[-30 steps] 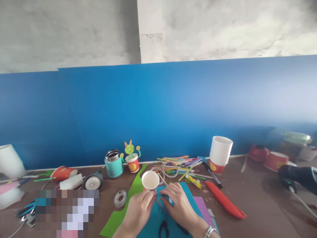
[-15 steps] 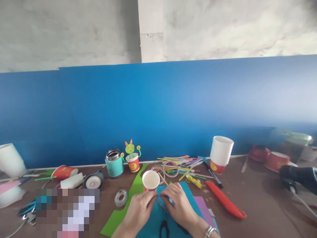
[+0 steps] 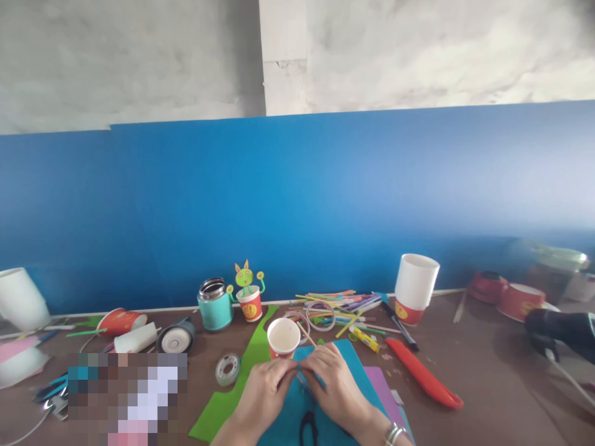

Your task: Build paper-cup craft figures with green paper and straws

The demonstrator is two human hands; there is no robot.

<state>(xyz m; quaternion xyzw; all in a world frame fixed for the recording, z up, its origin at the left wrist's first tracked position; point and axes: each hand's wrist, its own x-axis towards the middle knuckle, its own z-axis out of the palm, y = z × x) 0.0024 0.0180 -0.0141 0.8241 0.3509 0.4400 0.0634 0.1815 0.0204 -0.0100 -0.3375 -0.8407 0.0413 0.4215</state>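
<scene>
Left hand (image 3: 264,387) and right hand (image 3: 334,378) meet at the fingertips over blue paper (image 3: 286,424), both grips narrow. They look closed on a small bluish piece (image 3: 300,367), though it's mostly hidden. Thin stick (image 3: 307,333) sticks out by the right fingers. Paper cup (image 3: 283,334) upright just behind the hands, no figure visible in it. Farther back, a second cup (image 3: 251,308) has a green figure (image 3: 244,277) in place, looks complete. Scissors (image 3: 307,427) down on the paper.
</scene>
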